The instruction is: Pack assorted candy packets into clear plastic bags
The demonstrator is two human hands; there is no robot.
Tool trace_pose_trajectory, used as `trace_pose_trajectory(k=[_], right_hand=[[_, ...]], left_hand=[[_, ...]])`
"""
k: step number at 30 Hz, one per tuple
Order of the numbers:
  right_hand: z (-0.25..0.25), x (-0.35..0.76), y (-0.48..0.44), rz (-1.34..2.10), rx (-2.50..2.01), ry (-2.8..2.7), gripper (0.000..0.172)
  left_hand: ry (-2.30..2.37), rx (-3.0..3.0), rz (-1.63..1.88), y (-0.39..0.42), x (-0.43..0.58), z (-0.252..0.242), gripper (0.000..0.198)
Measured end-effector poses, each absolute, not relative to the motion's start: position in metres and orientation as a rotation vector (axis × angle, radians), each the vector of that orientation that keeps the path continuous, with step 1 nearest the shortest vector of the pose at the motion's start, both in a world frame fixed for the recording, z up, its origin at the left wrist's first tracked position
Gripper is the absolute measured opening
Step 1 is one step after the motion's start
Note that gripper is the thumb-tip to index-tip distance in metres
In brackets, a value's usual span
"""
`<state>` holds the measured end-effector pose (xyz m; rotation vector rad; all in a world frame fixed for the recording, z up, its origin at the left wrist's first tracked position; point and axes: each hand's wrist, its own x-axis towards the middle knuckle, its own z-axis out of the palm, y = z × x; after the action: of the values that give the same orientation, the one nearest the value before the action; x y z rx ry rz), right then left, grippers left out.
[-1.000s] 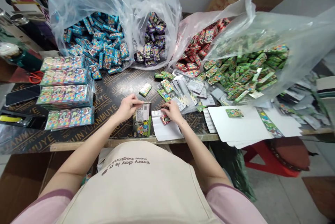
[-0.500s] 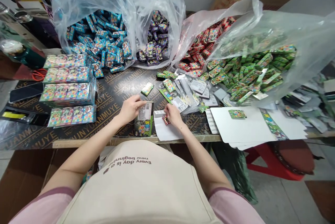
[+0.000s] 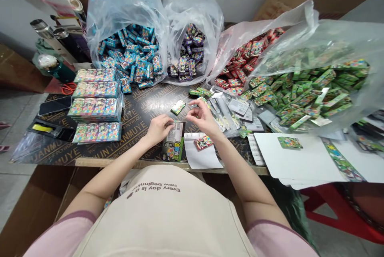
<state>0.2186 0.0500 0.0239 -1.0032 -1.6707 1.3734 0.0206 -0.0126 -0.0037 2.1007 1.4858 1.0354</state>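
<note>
My left hand (image 3: 160,129) has its thumb and fingers pinched together at the top edge of a printed pouch (image 3: 173,147); whatever is between them is too small to name. To its right, my right hand (image 3: 204,120) is raised with thumb and index finger apart and nothing between them. Below that hand a small red box (image 3: 204,142) lies on a white paper sheet (image 3: 202,159). A small green box (image 3: 178,107) rests on the dark table (image 3: 141,107), beyond and between my hands. Flat grey-and-green pouches (image 3: 223,109) are fanned out beside my right hand.
Clear bags hold blue boxes (image 3: 136,59), purple boxes (image 3: 187,65), red boxes (image 3: 238,77) and green boxes (image 3: 295,97). Packed sets (image 3: 94,107) are stacked at left, near a phone (image 3: 55,106), red scissors (image 3: 68,88) and bottles (image 3: 61,72). White cards (image 3: 295,165) lie at right.
My right hand has let go of the red box, moved up and opened. The red box now lies on the white sheet. The whole view has shifted slightly.
</note>
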Motion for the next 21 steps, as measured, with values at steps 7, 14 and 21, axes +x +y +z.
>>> trace_pose_trajectory(k=[7,14,21], right_hand=[[0.027,0.193,0.056,1.407,-0.896,-2.056,0.039],[0.025,0.188,0.055,1.452,-0.888,-2.051,0.036],[0.004,0.18,0.056,2.032,-1.133,-1.437,0.038]], left_hand=[[1.468,2.038,1.122,-0.017,0.025,0.001,0.01],[1.625,1.932,1.227,-0.016,0.033,-0.008,0.011],[1.563,2.076,1.173,-0.022,0.036,-0.009,0.012]])
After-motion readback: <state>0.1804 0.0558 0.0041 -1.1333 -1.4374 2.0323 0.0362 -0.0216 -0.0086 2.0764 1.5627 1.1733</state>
